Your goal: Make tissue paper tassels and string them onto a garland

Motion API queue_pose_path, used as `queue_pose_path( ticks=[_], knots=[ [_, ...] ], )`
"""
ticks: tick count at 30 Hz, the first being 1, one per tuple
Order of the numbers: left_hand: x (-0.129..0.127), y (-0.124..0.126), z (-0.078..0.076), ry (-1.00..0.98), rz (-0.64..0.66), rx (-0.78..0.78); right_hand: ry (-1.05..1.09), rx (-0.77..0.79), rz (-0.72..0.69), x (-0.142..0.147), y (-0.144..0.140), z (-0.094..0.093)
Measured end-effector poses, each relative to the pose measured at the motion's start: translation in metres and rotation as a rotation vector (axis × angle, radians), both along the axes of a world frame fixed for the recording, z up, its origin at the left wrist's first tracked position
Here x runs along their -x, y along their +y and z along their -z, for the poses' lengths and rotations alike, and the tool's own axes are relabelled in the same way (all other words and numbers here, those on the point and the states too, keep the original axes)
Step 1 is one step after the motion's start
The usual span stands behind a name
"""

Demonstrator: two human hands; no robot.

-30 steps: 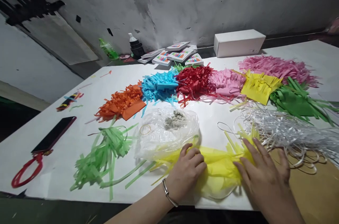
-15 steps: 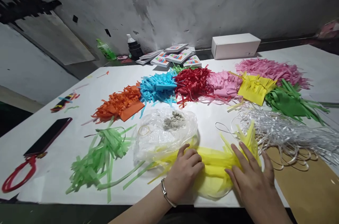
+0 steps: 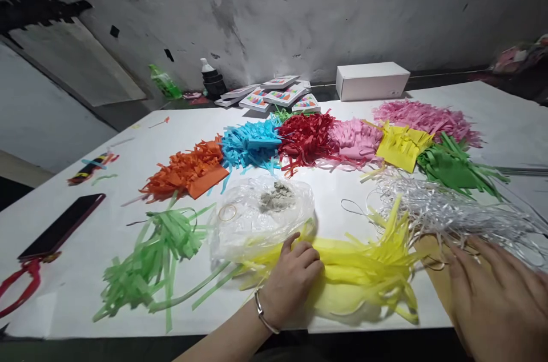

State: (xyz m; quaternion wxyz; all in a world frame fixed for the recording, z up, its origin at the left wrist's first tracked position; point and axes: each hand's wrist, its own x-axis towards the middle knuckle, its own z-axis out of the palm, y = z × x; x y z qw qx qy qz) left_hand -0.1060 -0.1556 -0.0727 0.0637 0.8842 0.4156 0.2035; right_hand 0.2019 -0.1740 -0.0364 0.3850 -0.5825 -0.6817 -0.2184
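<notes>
A fringed strip of yellow tissue paper (image 3: 355, 262) lies across the front of the table, its cut strands spread at both ends. My left hand (image 3: 295, 276), with a silver bangle at the wrist, presses on its left part with curled fingers closed on the paper. Off to the right, my right hand (image 3: 492, 288) is stretched over a brown sheet (image 3: 432, 259), beside a heap of silver string (image 3: 462, 208). Its fingers are extended and somewhat apart, and it holds nothing visible. Just behind the yellow paper sits a clear plastic bag (image 3: 244, 230) with a grey lump (image 3: 276, 197) on it.
Fringed paper bundles in orange (image 3: 192, 168), blue (image 3: 252, 142), red (image 3: 306, 136), pink (image 3: 357, 139), yellow (image 3: 402, 145) and green (image 3: 460, 165) line the middle. Light green strips (image 3: 158, 253) and a phone (image 3: 64, 225) lie left. A white box (image 3: 372, 82) stands behind.
My right hand has let go of the yellow paper and moved right, over the brown sheet by the silver string. The paper's right end now lies spread out. My left hand stays on the paper.
</notes>
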Motion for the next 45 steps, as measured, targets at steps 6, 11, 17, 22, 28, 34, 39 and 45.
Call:
queue_pose_path(
  ticks=[6,11,17,22,28,34,39,45],
  knots=[
    [-0.004,-0.003,-0.004,-0.064,0.032,-0.046,-0.133,0.153,-0.554,0.102,-0.008,0.021],
    [0.007,-0.008,-0.002,-0.038,0.052,-0.017,-0.108,0.220,-0.595,0.109,-0.002,0.051],
    [0.029,-0.017,-0.014,0.127,-0.168,0.150,-0.061,0.250,-0.600,0.082,-0.010,0.056],
    [0.011,-0.026,-0.028,0.089,-0.135,0.086,-0.045,0.258,-0.601,0.088,-0.011,0.060],
    [-0.009,-0.016,-0.015,0.100,-0.046,0.189,0.043,0.335,-0.608,0.080,-0.012,0.060],
    [-0.007,-0.007,-0.021,0.194,-0.250,0.294,-0.021,0.437,-0.381,0.081,-0.009,0.059],
    [-0.016,0.000,-0.025,0.305,-0.309,0.288,-0.162,0.539,-0.174,0.084,0.001,0.049],
    [-0.017,0.005,-0.018,0.312,-0.270,0.200,-0.075,0.325,-0.425,0.093,0.003,0.041]
  ],
)
